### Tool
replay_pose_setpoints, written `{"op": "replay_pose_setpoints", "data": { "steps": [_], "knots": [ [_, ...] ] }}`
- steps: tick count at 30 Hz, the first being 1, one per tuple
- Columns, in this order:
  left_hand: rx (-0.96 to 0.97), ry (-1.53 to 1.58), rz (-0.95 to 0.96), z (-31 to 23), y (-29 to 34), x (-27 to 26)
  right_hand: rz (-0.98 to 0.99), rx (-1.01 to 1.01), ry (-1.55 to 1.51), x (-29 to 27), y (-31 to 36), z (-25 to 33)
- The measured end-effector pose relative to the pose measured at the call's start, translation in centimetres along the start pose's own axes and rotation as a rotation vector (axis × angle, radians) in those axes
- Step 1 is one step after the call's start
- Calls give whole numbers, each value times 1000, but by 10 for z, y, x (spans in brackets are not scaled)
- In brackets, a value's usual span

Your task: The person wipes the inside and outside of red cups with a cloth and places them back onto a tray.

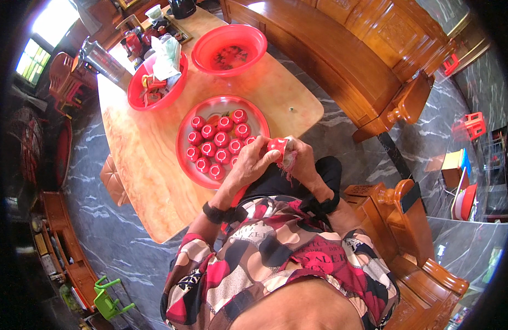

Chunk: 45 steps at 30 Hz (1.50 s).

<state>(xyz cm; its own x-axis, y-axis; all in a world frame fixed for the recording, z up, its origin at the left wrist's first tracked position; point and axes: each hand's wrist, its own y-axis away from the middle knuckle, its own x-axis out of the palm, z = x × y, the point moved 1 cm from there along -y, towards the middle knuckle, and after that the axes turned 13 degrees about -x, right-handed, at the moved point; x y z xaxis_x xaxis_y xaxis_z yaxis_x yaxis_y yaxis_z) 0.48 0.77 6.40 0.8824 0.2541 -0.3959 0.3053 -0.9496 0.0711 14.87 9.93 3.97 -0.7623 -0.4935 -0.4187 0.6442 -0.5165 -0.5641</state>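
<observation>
My left hand (251, 162) and my right hand (299, 159) meet at the near edge of the table, both closed around one small red cup (277, 146). A pale cloth with a pink fringe (288, 161) is pressed against the cup in my right hand. Just beyond my hands lies a round red tray (187, 124) holding several more small red cups (218, 138), packed in rows with their mouths up.
The tray rests on a light wooden table (149, 165). Farther back sit a red basin with dark scraps (229, 49) and a red basin holding packets and paper (155, 82). A wooden bench (342, 55) runs along the right; a wooden chair (408, 231) is beside me.
</observation>
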Motion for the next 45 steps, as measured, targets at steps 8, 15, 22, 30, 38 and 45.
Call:
{"op": "replay_pose_setpoints", "data": {
  "steps": [8,15,22,30,38,45],
  "knots": [
    [-311,331,246,4,1,-6,64,-346,416,-6,-16,24],
    [-153,334,140,30,2,6,78,-284,319,1,-14,21],
    [54,-21,-31,7,5,1,1,48,-66,12,3,-5],
    [302,-142,-133,-11,5,0,82,598,-1208,13,9,-5],
    [-16,78,-65,-3,4,-1,111,393,-768,2,6,5],
    [-234,419,254,10,5,3,27,113,-117,-1,0,1]
  ]
}}
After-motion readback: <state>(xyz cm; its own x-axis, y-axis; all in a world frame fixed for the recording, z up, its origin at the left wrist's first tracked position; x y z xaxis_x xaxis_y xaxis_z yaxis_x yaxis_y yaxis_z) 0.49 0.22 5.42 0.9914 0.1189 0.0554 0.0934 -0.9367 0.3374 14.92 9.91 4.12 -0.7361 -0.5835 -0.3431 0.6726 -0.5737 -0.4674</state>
